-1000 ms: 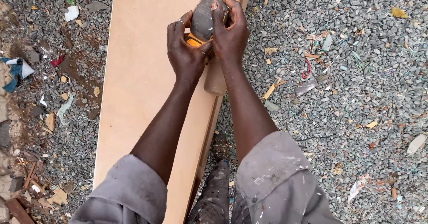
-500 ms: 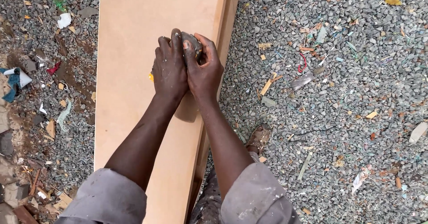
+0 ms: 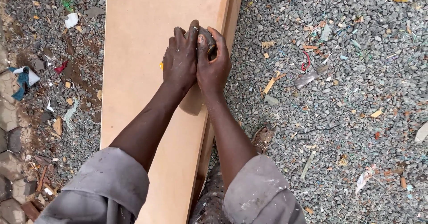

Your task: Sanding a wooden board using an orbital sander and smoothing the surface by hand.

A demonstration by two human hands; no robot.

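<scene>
The fingers [image 3: 192, 36] of both hands are wrapped tight on a small grey sander [image 3: 207, 36] — it sits flat on the long tan board [image 3: 142, 10], near its right edge. It looks hard and a bit heavy, best gripped over the rounded top. Gravel [image 3: 339, 117] lies all around.

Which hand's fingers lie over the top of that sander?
The left hand. Its fingers drape over the top of the sander, while the right hand wraps around the side nearest the board edge.
</scene>
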